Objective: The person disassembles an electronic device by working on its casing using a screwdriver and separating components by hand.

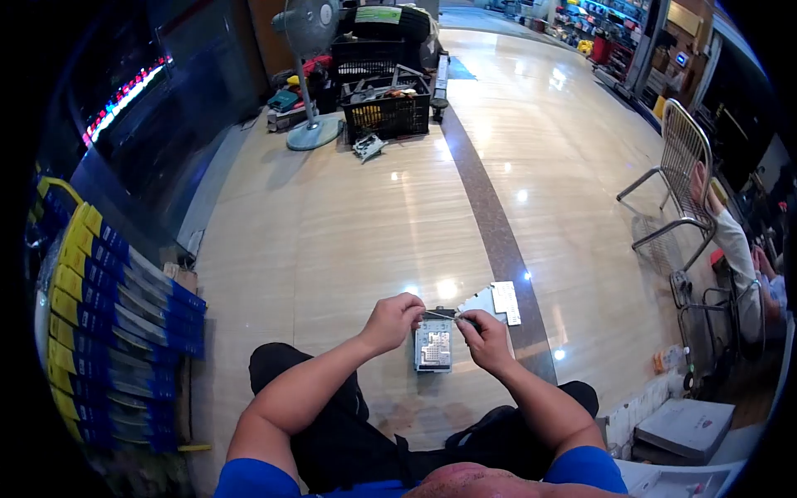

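Note:
My left hand (393, 323) is closed in a pinch at one end of a thin, light-coloured rod (440, 315). The rod's other end meets the pinched fingers of my right hand (488, 341). It is too small to tell exactly what kind of thing it is. Below and between both hands, a silvery metal box-shaped device (433, 349) with a patterned top lies on the floor, its far end dark. Beyond my right hand are flat whitish metal panels (506, 304), one with cut-out edges.
A standing fan (313, 133) and black crates (388, 114) of parts are ahead. Yellow-and-blue packages (108, 307) hang at left. A metal chair (687, 166) stands at right, near another person's arm (732, 241). A grey box (685, 427) lies at lower right.

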A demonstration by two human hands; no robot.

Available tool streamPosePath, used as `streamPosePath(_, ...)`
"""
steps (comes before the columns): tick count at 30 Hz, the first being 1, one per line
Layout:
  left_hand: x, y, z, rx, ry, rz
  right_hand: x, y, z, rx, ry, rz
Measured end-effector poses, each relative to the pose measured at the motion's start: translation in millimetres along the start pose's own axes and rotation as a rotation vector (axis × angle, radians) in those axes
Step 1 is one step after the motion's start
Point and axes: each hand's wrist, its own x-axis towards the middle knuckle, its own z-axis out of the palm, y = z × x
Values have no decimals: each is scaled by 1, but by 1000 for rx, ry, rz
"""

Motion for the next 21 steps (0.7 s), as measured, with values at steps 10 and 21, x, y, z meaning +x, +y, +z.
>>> streamPosePath(10, -1, -1, -1, 81, 54, 82, -1, -4, -1, 57, -47, -81)
streamPosePath(21, 2, -10, -5, -54, -7, 36, 3, 4, 0, 76, -96, -7)
